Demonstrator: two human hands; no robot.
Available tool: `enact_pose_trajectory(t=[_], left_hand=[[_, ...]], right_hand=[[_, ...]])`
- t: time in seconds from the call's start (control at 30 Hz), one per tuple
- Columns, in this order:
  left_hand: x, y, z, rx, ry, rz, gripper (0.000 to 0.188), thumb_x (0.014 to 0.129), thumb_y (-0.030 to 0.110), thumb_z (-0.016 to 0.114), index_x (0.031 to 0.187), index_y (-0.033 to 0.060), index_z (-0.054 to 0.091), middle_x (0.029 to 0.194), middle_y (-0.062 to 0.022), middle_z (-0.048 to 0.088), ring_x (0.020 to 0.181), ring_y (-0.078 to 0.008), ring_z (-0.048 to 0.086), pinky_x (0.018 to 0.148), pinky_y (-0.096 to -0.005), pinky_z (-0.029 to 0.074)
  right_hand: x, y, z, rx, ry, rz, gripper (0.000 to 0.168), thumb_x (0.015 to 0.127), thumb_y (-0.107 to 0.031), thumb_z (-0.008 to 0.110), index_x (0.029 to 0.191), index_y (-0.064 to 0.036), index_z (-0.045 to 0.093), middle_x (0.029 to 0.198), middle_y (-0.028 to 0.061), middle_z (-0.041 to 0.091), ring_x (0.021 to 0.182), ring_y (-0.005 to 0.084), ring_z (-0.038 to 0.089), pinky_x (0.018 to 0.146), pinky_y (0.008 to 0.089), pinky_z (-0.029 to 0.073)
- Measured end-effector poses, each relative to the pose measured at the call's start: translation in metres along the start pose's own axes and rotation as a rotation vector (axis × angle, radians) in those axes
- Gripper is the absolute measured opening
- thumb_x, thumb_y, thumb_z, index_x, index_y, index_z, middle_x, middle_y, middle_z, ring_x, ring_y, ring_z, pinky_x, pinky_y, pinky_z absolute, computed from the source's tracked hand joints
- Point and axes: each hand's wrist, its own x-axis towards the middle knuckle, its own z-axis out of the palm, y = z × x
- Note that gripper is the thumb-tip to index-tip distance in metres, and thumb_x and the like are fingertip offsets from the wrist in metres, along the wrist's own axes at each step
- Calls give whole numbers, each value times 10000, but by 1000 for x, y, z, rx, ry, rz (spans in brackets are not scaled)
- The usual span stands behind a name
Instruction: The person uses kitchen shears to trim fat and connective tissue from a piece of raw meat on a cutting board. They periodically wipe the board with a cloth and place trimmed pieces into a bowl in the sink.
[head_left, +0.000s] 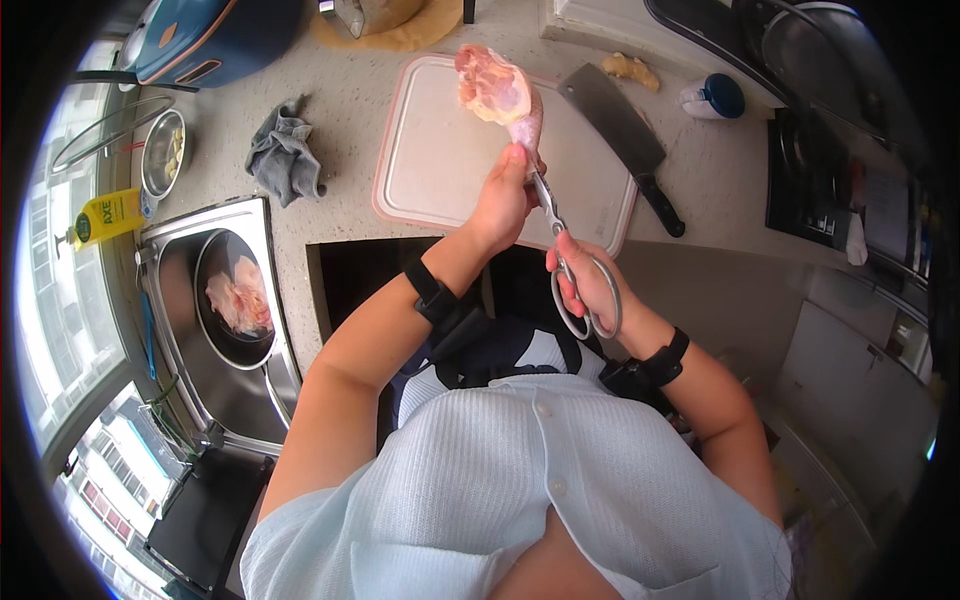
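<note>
My left hand (504, 193) grips a raw chicken leg (496, 88) by its narrow end, with the meaty end pointing away over a white cutting board (442, 161) with a pink rim. Kitchen shears (553, 214) are in my right hand (589, 281), with fingers around the grey loop handles. Their blades reach the leg's narrow end beside my left fingers; the tips are hidden. A cleaver (619, 124) with a black handle lies across the board's right edge. Raw chicken pieces (241, 298) lie in a dark pan (217, 352) in the sink at the left.
A grey cloth (286, 154) lies left of the board, near a metal bowl (163, 154) of pale pieces and a yellow soap bottle (109, 217). Ginger root (631, 71) and a blue-lidded jar (712, 97) stand beyond the cleaver. A blue appliance (225, 41) is at the back left.
</note>
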Motion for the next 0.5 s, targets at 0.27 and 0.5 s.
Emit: enact_pose_trajectory(t=[0.27,0.5], left_hand=[[2,-1,2,51,2,80,293,982,379,335,936,112,447,852,-16,464,737,-132,455,672,-305,422],[-4,-8,-4,12,8,121,265,985,323,347,1013,78,445,883,-46,490,777,-166,479,718,-332,430]], right_hand=[[7,7,2,398,-166,44,586,849,-664,385,905,-87,467,586,-22,400,437,68,347,439,236,381],[11,11,14,268,-79,16,563,896,-620,337,862,-78,482,540,-25,403,382,63,351,372,204,330]])
